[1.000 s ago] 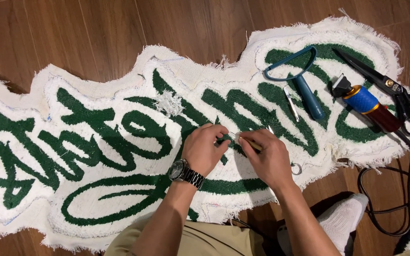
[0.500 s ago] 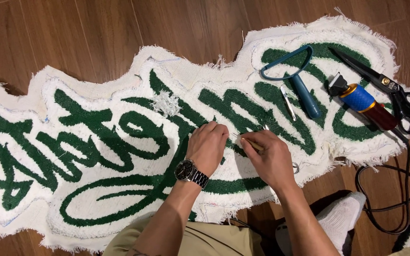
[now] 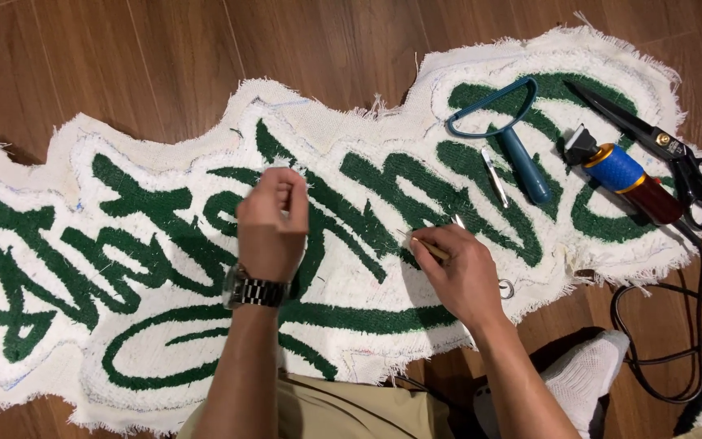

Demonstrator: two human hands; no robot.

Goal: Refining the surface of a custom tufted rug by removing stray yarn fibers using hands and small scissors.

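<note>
Two hands over the rug (image 3: 351, 244): your right hand (image 3: 465, 276) pinches a thin tool (image 3: 424, 244), long axis aimed left toward your left hand (image 3: 274, 219), whose fingers are curled shut mid-rug; cannot tell on what.

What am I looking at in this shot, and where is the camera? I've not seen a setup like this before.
There is no machine here: a person works with two bare hands, and the single camera sits on that person's head, looking down. A white tufted rug with green lettering lies on a wooden floor. The left hand, with a wristwatch, is raised over the rug with its fingers pinched together; what it holds is too small to tell. The right hand rests on the rug and holds a thin stick-like tool. At the upper right lie a blue-handled loop tool, a corded blue and dark red tool, black scissors and a small metal piece.
</note>
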